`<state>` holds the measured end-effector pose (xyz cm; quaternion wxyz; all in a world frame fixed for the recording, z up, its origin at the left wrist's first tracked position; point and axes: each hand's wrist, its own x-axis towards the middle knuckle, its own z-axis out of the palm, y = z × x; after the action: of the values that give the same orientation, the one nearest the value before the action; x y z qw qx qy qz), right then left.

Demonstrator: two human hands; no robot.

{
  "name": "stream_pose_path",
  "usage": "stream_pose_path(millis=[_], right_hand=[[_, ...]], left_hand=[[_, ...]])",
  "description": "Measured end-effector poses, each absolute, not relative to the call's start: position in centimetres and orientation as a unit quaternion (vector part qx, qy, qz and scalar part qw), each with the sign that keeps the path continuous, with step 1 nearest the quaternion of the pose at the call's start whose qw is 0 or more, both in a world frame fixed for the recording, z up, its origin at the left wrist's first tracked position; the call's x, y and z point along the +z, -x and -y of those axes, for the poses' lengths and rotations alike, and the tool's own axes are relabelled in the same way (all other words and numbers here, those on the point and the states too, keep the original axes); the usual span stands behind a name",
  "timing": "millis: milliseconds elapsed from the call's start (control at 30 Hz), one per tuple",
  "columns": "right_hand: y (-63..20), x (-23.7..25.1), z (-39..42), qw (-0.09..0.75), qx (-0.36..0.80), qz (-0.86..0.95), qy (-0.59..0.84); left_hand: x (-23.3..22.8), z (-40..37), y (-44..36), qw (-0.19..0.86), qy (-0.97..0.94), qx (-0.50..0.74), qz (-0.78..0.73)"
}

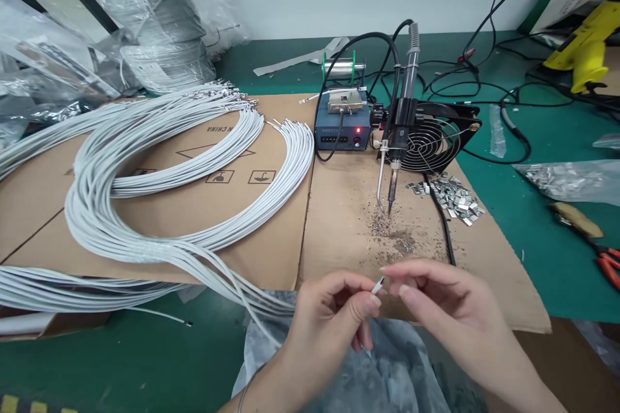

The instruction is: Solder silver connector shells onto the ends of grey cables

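My left hand (334, 310) pinches a white cable (378, 285) between thumb and index finger, close to its end. Dark and reddish wire tips show at that end, which points up and right. My right hand (440, 303) is just right of the cable end, thumb and index finger apart, fingertips very near the wires; whether they touch is unclear. Beyond the hands, a soldering iron (400, 135) hangs tip down in a stand over brown cardboard (339, 226). A large bundle of white cables (145, 242) loops across the left side.
A blue control box (341, 126) with a red light stands behind, a solder spool (343, 69) above it and a black fan (431, 142) beside it. Small metal pieces (458, 199) lie piled right of the iron. Red-handled pliers (608, 264) and a yellow tool (581, 45) are at right.
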<state>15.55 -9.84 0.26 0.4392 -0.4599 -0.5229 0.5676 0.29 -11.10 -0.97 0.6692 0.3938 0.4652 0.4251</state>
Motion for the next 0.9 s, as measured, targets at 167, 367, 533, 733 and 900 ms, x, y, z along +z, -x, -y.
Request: stream_pose_path(millis=[167, 367, 533, 733, 900], right_hand=[[-16.2, 0.6, 9.3, 0.395, 0.534, 0.607, 0.436], [-16.3, 0.9, 9.4, 0.375, 0.457, 0.672, 0.445], [-16.2, 0.6, 9.0, 0.379, 0.558, 0.596, 0.436], [-15.5, -1.0, 8.4, 0.360, 0.792, 0.347, 0.349], [-15.7, -0.4, 8.4, 0.379, 0.643, 0.493, 0.446]], left_hand=[[-1.0, 11.2, -0.3, 0.699, -0.392, 0.412, -0.433], [-1.2, 11.4, 0.1, 0.671, -0.446, 0.390, -0.447], [-0.8, 11.2, 0.4, 0.566, -0.549, 0.410, -0.459], [-0.9, 11.0, 0.5, 0.531, -0.583, 0.396, -0.470], [-1.2, 10.9, 0.3, 0.517, -0.557, 0.396, -0.515]])
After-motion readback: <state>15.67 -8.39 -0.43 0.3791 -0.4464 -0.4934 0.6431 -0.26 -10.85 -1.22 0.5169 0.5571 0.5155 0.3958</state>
